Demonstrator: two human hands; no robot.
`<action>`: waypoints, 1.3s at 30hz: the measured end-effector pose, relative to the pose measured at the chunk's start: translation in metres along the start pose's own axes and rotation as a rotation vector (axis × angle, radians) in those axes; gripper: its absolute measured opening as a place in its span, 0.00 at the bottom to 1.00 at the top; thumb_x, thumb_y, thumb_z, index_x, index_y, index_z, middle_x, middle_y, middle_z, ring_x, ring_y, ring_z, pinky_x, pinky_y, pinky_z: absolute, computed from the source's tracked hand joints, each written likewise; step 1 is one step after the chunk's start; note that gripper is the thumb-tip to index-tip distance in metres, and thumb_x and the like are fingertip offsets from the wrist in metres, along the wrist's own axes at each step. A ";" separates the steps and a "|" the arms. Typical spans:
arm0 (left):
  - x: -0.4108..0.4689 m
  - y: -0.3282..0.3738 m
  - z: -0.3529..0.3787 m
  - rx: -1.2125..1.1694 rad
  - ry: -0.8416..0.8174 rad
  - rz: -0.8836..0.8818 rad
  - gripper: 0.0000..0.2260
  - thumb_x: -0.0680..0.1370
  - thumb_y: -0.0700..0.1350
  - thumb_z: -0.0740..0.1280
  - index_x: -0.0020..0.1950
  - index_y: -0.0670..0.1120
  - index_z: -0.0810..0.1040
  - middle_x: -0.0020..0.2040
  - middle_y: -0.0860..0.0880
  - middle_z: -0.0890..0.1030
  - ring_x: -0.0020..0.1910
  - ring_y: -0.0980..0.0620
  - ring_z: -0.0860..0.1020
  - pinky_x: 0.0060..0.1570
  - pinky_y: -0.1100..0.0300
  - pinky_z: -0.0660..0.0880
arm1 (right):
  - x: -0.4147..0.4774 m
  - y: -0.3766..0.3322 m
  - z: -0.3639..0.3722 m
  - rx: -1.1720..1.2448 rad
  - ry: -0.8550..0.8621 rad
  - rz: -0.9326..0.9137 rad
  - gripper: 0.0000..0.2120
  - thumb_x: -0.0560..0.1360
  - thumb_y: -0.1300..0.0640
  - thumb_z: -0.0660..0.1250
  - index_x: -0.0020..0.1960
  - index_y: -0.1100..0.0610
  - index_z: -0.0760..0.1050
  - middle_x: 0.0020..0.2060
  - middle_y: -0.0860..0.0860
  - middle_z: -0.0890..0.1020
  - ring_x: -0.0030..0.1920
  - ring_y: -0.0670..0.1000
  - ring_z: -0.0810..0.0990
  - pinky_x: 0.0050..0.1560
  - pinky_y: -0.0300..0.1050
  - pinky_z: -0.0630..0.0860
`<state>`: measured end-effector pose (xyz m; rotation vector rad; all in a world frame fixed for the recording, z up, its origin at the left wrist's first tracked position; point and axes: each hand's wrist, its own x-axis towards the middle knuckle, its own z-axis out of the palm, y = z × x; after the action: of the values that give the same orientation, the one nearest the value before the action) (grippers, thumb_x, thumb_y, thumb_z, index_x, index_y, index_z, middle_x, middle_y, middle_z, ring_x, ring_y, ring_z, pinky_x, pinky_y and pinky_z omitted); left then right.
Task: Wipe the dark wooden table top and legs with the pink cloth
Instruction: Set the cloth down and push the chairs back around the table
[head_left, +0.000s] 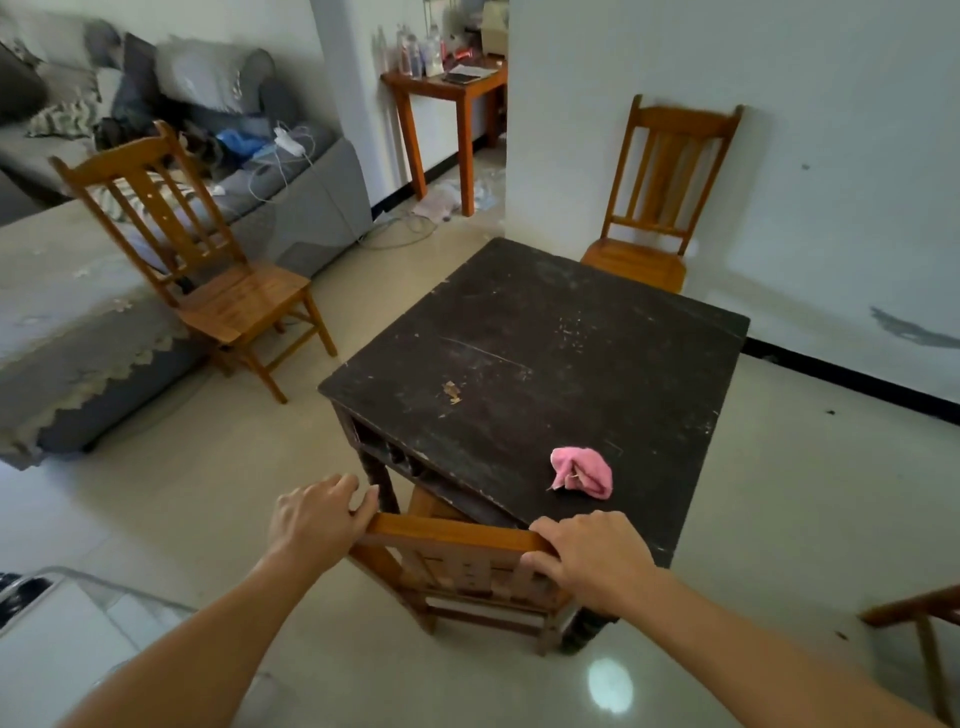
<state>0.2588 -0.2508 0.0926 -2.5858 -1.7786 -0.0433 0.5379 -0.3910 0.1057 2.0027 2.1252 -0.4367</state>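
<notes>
Indoors, a person stands at the near corner of a dark wooden table (545, 353), both bare arms stretched forward to a wooden chair (457, 566) tucked under that corner. The left hand (317, 519) curls its fingers over the left end of the chair's top rail, while the right hand (587, 556) grips the rail's right end, fingers wrapped over the front edge. A crumpled pink cloth (582, 473) lies untouched on the scuffed table top, near the front edge and just beyond the right hand. Pale scratches and a small patch of chipped finish (452, 392) mark the dark surface. One turned table leg (384, 483) shows beneath the left corner. A second wooden chair (208, 270) stands to the left of the table beside a grey sofa (260, 171) strewn with cushions and cables, and a third chair (660, 208) sits against the white wall at the table's far corner. A side table (447, 98) crowded with bottles stands farther back.
</notes>
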 end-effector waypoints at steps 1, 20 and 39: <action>0.009 -0.008 -0.001 0.002 -0.003 0.012 0.20 0.80 0.61 0.51 0.47 0.51 0.77 0.41 0.55 0.79 0.39 0.55 0.77 0.39 0.61 0.70 | 0.005 -0.008 -0.002 0.000 0.006 0.016 0.24 0.79 0.32 0.48 0.61 0.47 0.70 0.46 0.48 0.82 0.46 0.50 0.80 0.47 0.49 0.76; 0.057 -0.090 0.007 0.211 -0.132 0.275 0.25 0.81 0.58 0.43 0.38 0.53 0.75 0.38 0.55 0.76 0.44 0.52 0.75 0.60 0.52 0.63 | 0.062 -0.152 -0.015 0.233 -0.141 0.129 0.18 0.82 0.39 0.52 0.57 0.52 0.68 0.48 0.52 0.80 0.48 0.55 0.79 0.50 0.53 0.72; 0.074 -0.026 -0.021 0.114 -0.178 0.352 0.20 0.80 0.63 0.49 0.42 0.54 0.75 0.39 0.57 0.77 0.41 0.57 0.76 0.62 0.51 0.67 | 0.025 -0.108 -0.026 0.303 0.133 0.029 0.27 0.81 0.37 0.51 0.75 0.47 0.61 0.70 0.48 0.70 0.66 0.49 0.72 0.59 0.46 0.72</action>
<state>0.2609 -0.1724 0.1153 -2.8483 -1.2935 0.2882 0.4301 -0.3633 0.1307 2.2795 2.2168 -0.6744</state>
